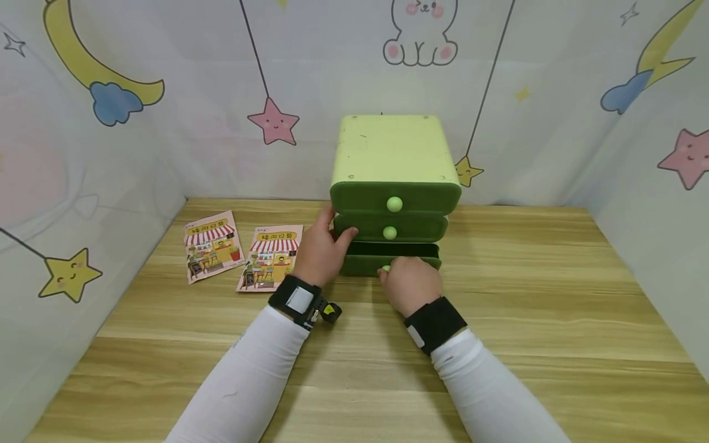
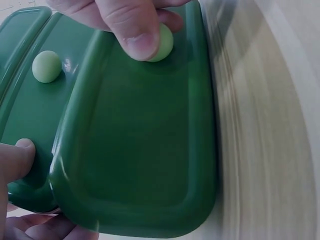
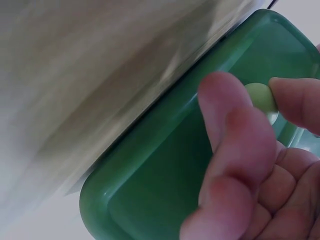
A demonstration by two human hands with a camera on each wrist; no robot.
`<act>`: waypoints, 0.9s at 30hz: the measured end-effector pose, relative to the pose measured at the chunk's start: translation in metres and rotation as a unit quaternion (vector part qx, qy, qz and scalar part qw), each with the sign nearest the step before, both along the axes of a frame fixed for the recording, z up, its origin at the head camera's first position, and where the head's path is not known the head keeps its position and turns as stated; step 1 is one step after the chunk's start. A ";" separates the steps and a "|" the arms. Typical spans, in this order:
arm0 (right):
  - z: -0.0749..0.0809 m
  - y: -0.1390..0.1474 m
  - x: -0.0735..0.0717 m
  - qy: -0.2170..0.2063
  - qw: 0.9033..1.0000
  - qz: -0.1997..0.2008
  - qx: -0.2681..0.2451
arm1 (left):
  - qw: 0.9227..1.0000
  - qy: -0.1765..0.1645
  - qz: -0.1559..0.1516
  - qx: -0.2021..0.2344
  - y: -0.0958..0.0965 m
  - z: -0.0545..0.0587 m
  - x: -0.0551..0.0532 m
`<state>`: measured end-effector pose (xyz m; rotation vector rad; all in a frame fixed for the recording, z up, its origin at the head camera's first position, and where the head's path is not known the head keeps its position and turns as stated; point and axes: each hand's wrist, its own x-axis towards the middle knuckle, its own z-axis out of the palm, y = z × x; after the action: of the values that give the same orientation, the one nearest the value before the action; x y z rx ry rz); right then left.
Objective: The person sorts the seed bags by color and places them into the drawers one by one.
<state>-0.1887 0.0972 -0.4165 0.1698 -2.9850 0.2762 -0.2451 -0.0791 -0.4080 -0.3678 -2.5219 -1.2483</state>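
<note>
A small green drawer cabinet (image 1: 396, 147) with three drawers and round knobs stands against the back wall. The bottom drawer (image 1: 360, 266) is pulled partly out, with a dark gap above its front. My right hand (image 1: 412, 284) pinches that drawer's pale green knob (image 3: 260, 96) between thumb and finger, its other fingers curled. On the cabinet's left side, my left hand (image 1: 321, 249) grips it, the thumb (image 2: 17, 160) pressing the front of the middle drawer and the fingers round the side. Hands hide part of the bottom drawer in the head view.
Two pink printed packets lie on the wooden table (image 1: 526, 320) left of the cabinet: one farther left (image 1: 213, 246), one (image 1: 269, 258) close to my left wrist. A cloth wall (image 1: 332, 55) with cartoon stars rises behind and at both sides.
</note>
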 end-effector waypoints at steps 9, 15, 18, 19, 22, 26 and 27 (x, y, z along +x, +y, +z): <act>-0.002 0.000 0.005 0.014 1.000 0.000 0.006 | 1.000 -0.014 -0.002 -0.004 -0.001 0.003 0.001; -0.001 0.000 0.009 0.007 1.000 0.002 0.006 | 1.000 -0.015 0.000 -0.011 -0.001 0.003 0.001; -0.001 0.000 0.012 0.005 1.000 0.003 0.005 | 1.000 -0.015 0.000 -0.015 -0.001 0.003 0.001; -0.001 0.000 0.012 0.005 1.000 0.004 0.005 | 1.000 -0.015 0.000 -0.015 -0.001 0.004 0.001; -0.001 0.000 0.015 0.006 1.000 0.005 0.005 | 1.000 -0.014 -0.001 -0.017 -0.001 0.004 0.001; 0.000 -0.001 0.018 0.011 1.000 0.005 0.008 | 1.000 -0.014 0.000 -0.022 -0.002 0.005 0.001; 0.000 -0.001 0.019 0.013 1.000 0.005 0.009 | 1.000 -0.015 0.001 -0.023 -0.002 0.005 0.001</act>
<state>-0.1693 0.0965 -0.4168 0.1894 -2.9630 0.2462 -0.2442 -0.0811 -0.4031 -0.3603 -2.5781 -1.2059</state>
